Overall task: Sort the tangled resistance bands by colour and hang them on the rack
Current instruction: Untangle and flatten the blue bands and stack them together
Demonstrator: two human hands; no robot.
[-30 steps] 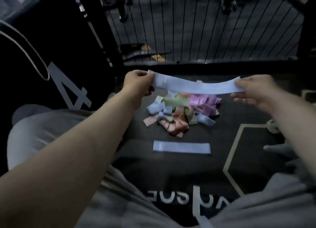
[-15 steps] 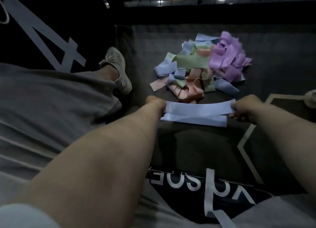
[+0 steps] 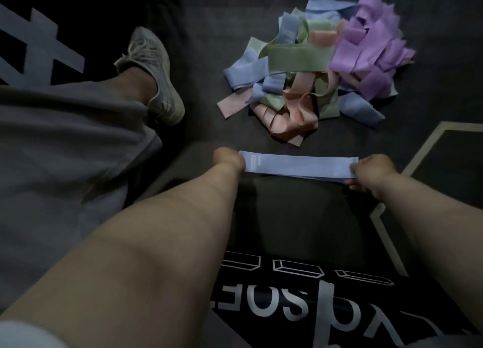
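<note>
A flat light-blue band [image 3: 298,164] lies stretched across the dark mat, on top of another blue band whose edge peeks out beneath it at the right. My left hand [image 3: 228,161] grips its left end and my right hand [image 3: 371,174] pinches its right end. Beyond it sits the tangled pile of bands [image 3: 318,68]: purple ones on the right, green in the middle, blue at the left and near right, pink at the front. No rack is in view.
My bent leg in grey shorts and a grey sneaker [image 3: 154,73] lie left of the pile. The dark gym mat [image 3: 295,230] has white lettering near me and a pale hexagon outline [image 3: 392,198] at the right.
Both hands have brought the blue band down from chest height onto the blue band lying on the mat. The view has tilted down, losing the railing.
</note>
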